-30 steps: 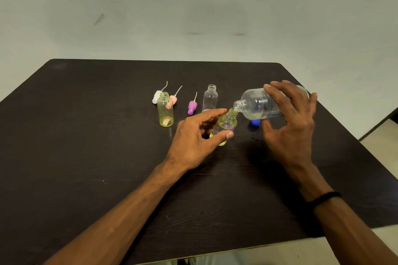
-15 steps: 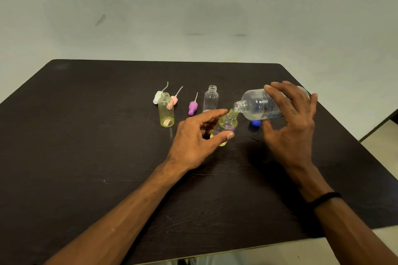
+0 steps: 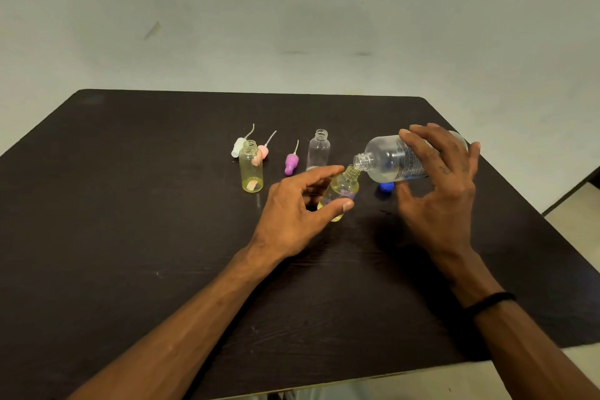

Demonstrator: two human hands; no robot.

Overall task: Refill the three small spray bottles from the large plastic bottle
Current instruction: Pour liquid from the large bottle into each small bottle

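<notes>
Pour: large plastic bottle lay tipped almost level in the right hand, fingers curled over its body, thumb beneath; mouth held touching or just above the neck of the tilted yellow spray bottle.
Left hand: pinched the tilted yellow spray bottle between thumb and forefinger, leaning its neck toward the large bottle's mouth.
Change over the last second: next to none; same tilt on both bottles, same grips, mouths matched as before. No stream visible between the mouths; too fine or too blurred to tell.
Meaning for the task: probably a slow, steady fill in progress, second of three by the look of it.
Other bottles: yellow spray bottle stood upright and uncapped to the left, yellowish tint, fill level unclear; clear spray bottle stood upright behind the left hand, seemingly empty.
Spray tops: white top, pink top and purple top lay loose on the table, behind and between the bottles.
Blue cap: lay on the table under the large bottle.
Risk: narrow neck, easy overspill if tipped further.
</notes>
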